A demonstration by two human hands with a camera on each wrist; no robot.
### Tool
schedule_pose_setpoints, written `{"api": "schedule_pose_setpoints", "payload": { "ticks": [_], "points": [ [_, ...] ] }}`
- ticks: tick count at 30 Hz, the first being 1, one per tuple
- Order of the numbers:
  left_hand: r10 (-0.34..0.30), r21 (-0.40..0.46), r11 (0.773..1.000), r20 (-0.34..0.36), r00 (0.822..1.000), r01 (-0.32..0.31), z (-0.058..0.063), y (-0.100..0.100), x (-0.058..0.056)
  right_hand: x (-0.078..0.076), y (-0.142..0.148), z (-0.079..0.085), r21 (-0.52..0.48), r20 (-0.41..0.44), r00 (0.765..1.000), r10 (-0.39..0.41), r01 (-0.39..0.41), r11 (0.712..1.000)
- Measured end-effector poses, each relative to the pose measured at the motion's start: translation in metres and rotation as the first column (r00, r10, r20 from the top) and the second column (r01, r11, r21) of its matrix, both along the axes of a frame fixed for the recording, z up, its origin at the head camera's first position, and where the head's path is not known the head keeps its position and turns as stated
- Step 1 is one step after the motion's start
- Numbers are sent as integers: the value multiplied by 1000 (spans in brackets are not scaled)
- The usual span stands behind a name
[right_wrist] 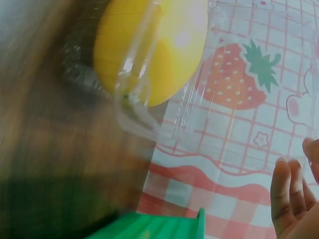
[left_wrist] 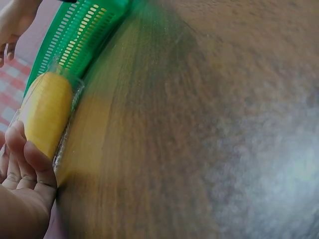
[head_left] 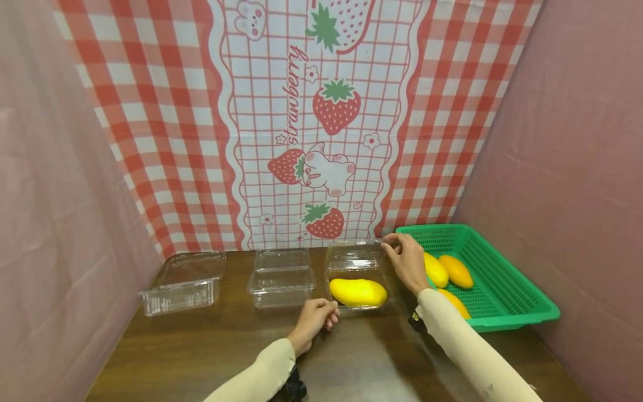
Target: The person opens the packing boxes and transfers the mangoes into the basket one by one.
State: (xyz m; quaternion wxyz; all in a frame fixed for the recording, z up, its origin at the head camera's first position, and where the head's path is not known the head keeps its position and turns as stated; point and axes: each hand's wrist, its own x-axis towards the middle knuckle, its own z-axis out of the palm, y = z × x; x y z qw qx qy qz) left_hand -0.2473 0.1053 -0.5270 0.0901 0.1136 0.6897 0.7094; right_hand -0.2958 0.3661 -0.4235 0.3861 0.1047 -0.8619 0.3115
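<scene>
A yellow mango (head_left: 358,292) lies in a clear plastic clamshell container (head_left: 346,309), whose hinged lid (head_left: 358,254) stands raised at the back. At the container's near left corner, my left hand (head_left: 315,321) pinches the rim between thumb and forefinger; its other fingers curl loosely beside the mango (left_wrist: 49,112) in the left wrist view. My right hand (head_left: 408,261) pinches the right corner of the lid, left of the green basket. In the right wrist view its fingertips (right_wrist: 282,172) are at the lid's edge, partly cut off by the frame.
Two more open clear containers stand to the left, one in the middle (head_left: 281,290) and one farther left (head_left: 181,296). The green basket (head_left: 522,321) on the right holds several mangoes (head_left: 456,271). A checked strawberry cloth (head_left: 321,123) hangs behind the wooden table (head_left: 201,346).
</scene>
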Motion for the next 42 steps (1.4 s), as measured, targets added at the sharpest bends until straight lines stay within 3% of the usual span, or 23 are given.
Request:
{"api": "schedule_pose_setpoints", "payload": {
  "ticks": [8, 14, 20, 27, 31, 36, 42],
  "points": [
    [-10, 20, 1000, 3, 1000, 10, 1, -2, -2, -17, -2, 2, -219, 177, 984, -2, 42, 975],
    [-23, 24, 999, 7, 1000, 23, 3, -3, -3, -25, 0, -3, -267, 306, 952, -10, 96, 959],
    [-31, 26, 999, 2, 1000, 31, 4, -3, 0, -29, 5, -17, -219, 387, 922, -15, 108, 970],
    [-39, 43, 998, 28, 999, 38, -4, -2, 3, -25, 4, -39, -61, 409, 904, -127, 166, 984],
    [-33, 58, 998, 34, 999, 31, -5, -4, 4, -24, 1, -40, -13, 470, 866, -171, 200, 980],
    [-27, 77, 997, 32, 999, 25, -3, -7, 3, -27, 1, -41, 24, 555, 816, -164, 182, 983],
    [-26, 85, 996, 30, 999, 23, 0, -10, 2, -30, 1, -42, 37, 578, 802, -149, 156, 987]
  ]
}}
